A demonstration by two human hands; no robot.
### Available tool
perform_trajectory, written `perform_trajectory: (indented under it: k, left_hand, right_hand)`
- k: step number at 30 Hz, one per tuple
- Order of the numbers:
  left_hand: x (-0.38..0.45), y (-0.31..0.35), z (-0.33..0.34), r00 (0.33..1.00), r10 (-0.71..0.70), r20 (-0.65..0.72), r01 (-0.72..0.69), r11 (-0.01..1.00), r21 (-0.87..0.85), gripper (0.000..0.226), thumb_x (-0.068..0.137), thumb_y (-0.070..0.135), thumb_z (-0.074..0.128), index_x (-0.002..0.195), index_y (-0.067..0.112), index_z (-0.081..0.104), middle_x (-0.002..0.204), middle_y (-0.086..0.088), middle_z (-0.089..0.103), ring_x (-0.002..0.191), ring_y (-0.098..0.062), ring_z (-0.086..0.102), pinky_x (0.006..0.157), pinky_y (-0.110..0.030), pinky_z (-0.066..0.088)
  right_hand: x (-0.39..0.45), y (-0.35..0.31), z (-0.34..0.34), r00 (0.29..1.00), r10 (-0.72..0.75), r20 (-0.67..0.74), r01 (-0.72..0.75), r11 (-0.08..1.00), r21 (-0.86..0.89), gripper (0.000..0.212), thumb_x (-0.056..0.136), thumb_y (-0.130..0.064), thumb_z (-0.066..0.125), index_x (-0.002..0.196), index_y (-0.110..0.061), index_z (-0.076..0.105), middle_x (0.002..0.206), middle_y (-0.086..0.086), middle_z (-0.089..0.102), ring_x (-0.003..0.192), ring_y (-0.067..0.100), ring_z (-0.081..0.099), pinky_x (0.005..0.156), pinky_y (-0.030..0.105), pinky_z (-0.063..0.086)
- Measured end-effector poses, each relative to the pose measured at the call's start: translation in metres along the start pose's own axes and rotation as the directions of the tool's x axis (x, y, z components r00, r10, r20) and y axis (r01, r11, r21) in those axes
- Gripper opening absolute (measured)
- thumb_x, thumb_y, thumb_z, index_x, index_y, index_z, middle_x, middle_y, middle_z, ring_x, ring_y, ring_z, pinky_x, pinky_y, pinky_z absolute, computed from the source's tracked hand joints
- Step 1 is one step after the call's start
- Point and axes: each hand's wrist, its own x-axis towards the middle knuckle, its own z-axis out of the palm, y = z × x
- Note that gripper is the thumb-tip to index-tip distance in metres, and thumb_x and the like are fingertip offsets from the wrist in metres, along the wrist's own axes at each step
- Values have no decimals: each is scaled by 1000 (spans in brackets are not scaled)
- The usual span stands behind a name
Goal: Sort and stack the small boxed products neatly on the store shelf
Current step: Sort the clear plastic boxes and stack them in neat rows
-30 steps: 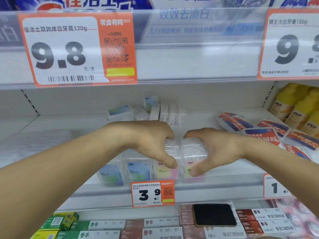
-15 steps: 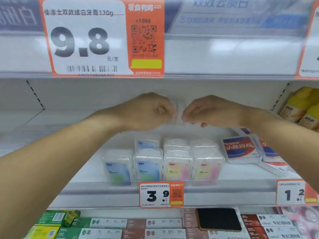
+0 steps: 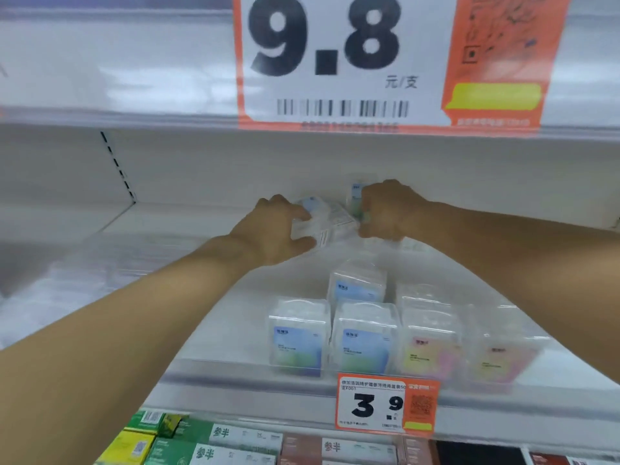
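Nearest, below both grips, a tidy front row of small clear boxes [image 3: 364,338] stands at the lip of the shelf [image 3: 208,333]: two with blue-green labels, two with pink-yellow ones to their right, and another blue one just behind. A 3.9 price tag [image 3: 385,402] hangs on the edge beneath them.

Farther in, the left hand [image 3: 273,229] is spread over a loose box [image 3: 322,223] lying tilted on its side, thumb under its near edge and fingers over the top, so the grip is half closed on it. Just to the right, the right hand [image 3: 389,211] is curled around an upright box [image 3: 355,196] at the back wall; the fingers wrap it, though blur hides exactly how firmly.

These boxes look light, stiff and slick, being thin clear plastic, so they would likely slide or tip easily and may dent if squeezed. Taking them by the two flat side faces seems safest.

The shelf is smooth white, mostly bare left of the grips, with a low ceiling from the shelf above, where a large 9.8 price label [image 3: 335,58] hangs.
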Motion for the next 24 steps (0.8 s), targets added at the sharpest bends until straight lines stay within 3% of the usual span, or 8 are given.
perform_trajectory:
  k: [4, 6, 10, 13, 18, 21, 23, 24]
  left_hand:
    - [-2, -1, -3, 993, 0, -121, -18, 989, -148, 27, 95, 35, 51, 119, 26, 61, 115, -7, 61, 101, -27, 58, 90, -35, 49]
    - [2, -5, -5, 986, -38, -161, 18, 992, -124, 30, 96, 26, 45, 125, 21, 52, 113, -8, 63, 97, -30, 58, 86, -40, 51]
    - [14, -5, -7, 980, -119, -162, 112, 992, -53, 41, 95, 30, 51, 133, 16, 51, 128, -12, 53, 117, -30, 50, 98, -39, 44]
    - [23, -2, -10, 980, -200, -2, 199, 976, -92, 55, 92, 37, 58, 141, 16, 44, 134, -10, 53, 118, -28, 53, 87, -28, 40]
    - [29, -7, -16, 974, -211, -75, 195, 965, -177, 69, 77, 39, 78, 135, 17, 50, 133, -5, 55, 118, -23, 54, 87, -24, 38]
    - [23, -6, -21, 975, -204, -86, 187, 967, -176, 72, 68, 36, 86, 129, 13, 54, 125, -4, 56, 113, -21, 55, 90, -24, 40]
    - [15, -7, -21, 979, -202, -1, 200, 973, -111, 51, 65, 40, 87, 101, 14, 62, 103, -3, 59, 93, -21, 58, 77, -24, 44]
    - [10, -9, -20, 977, -209, 47, 212, 973, -94, 48, 62, 41, 88, 91, 11, 65, 94, -3, 61, 83, -20, 59, 66, -24, 45]
  right_hand:
    - [-9, 19, -1, 985, 84, 151, -145, 880, 452, 59, 69, 1, 82, 119, -13, 55, 115, 8, 55, 93, 33, 67, 75, 44, 62]
    - [-17, 32, -6, 977, 88, 195, -191, 771, 608, 62, 65, 11, 81, 117, -13, 59, 115, 10, 60, 97, 31, 66, 76, 39, 62]
    - [-28, 49, -12, 967, 43, 250, -222, 619, 753, 45, 72, 14, 76, 112, -5, 68, 110, 13, 72, 92, 23, 70, 73, 28, 62]
    - [-31, 53, -15, 962, 45, 271, -247, 573, 782, 51, 73, 15, 74, 119, -7, 64, 110, 12, 69, 93, 24, 69, 80, 34, 61]
    - [-26, 47, -16, 965, 64, 253, -222, 713, 665, 44, 73, -1, 81, 113, -10, 66, 110, 13, 69, 95, 28, 71, 83, 35, 60]
    - [-26, 34, -18, 989, 49, 142, -87, 958, 273, 33, 76, -14, 81, 106, -14, 68, 113, 7, 65, 92, 28, 69, 82, 35, 59]
    - [-28, 18, -22, 998, -59, 19, 59, 998, 7, 32, 79, -21, 75, 108, -9, 69, 113, 6, 66, 95, 26, 64, 81, 35, 56]
    - [-29, 8, -23, 994, -106, -20, 107, 994, 11, 31, 81, -21, 72, 108, -7, 69, 110, 5, 66, 91, 24, 64, 73, 30, 56]
